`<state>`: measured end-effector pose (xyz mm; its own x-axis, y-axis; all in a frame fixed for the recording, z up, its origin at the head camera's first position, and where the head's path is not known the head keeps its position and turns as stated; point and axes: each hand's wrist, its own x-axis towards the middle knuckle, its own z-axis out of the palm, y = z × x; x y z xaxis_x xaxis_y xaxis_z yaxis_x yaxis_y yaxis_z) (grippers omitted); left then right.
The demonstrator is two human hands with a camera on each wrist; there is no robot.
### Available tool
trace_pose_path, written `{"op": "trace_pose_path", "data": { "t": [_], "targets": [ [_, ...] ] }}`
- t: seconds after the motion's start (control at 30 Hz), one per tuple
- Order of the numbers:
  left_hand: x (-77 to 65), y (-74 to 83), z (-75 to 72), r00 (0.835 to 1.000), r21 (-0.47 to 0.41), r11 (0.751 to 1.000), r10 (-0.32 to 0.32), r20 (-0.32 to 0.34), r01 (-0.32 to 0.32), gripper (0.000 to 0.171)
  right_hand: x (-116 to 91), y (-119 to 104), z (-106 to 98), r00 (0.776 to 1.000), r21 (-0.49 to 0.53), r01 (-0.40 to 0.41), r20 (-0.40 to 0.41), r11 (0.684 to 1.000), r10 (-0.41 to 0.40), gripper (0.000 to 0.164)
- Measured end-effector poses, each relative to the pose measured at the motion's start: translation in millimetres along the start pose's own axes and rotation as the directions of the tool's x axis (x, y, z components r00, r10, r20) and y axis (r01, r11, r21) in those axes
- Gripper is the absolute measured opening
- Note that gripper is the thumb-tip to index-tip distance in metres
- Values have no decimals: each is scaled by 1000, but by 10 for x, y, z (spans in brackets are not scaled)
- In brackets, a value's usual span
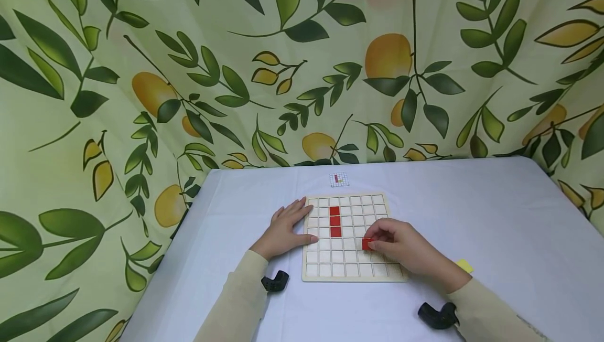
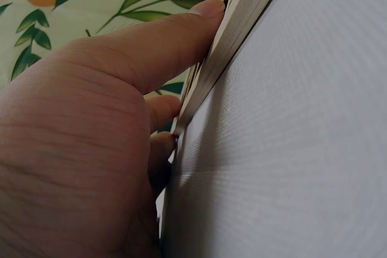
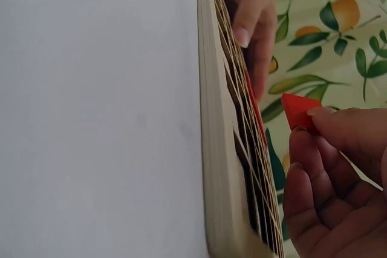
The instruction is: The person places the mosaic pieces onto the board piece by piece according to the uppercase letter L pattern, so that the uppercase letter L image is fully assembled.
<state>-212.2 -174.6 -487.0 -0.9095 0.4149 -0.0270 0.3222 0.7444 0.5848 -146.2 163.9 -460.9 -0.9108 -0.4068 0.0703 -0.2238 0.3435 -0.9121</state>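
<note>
A wooden grid board (image 1: 325, 280) with square cells lies on the white table. Three red tiles (image 1: 335, 221) sit in a column in its upper left part. My left hand (image 1: 283, 229) rests at the board's left edge, fingers spread, with the thumb (image 2: 181, 37) touching the rim. Between thumb and fingertips, my right hand (image 1: 401, 245) pinches a red square tile (image 3: 297, 112). That tile is held above the board's surface, right of the red column, as the right wrist view shows.
Behind the board lies a small pattern card (image 1: 339, 179) with a printed grid. A yellow piece (image 1: 464, 266) lies right of the board, partly behind the right wrist. The table (image 1: 226, 200) meets a leaf-and-fruit patterned curtain (image 1: 292, 69). Black wrist devices (image 1: 439, 316) sit beside both sleeves.
</note>
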Motion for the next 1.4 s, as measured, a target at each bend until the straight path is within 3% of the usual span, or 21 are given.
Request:
{"op": "trace_pose_path", "data": {
  "t": [0.6,0.93,1.2,1.4],
  "targets": [
    [21,12,15,1000,12,1000,12,1,-12,92,391,-82,486,1000,-136,12,-1,991,-12,16],
    [19,-4,1,1000,17,1000,22,5,-22,92,432,-96,587,999,-164,-45,-37,985,40,10],
    [19,-22,8,1000,25,1000,15,5,-16,92,436,-95,602,999,-242,-31,-34,970,23,5],
    [7,-22,0,1000,16,1000,10,6,-10,92,422,-92,579,1000,-226,-7,-2,974,7,4]
  ]
}}
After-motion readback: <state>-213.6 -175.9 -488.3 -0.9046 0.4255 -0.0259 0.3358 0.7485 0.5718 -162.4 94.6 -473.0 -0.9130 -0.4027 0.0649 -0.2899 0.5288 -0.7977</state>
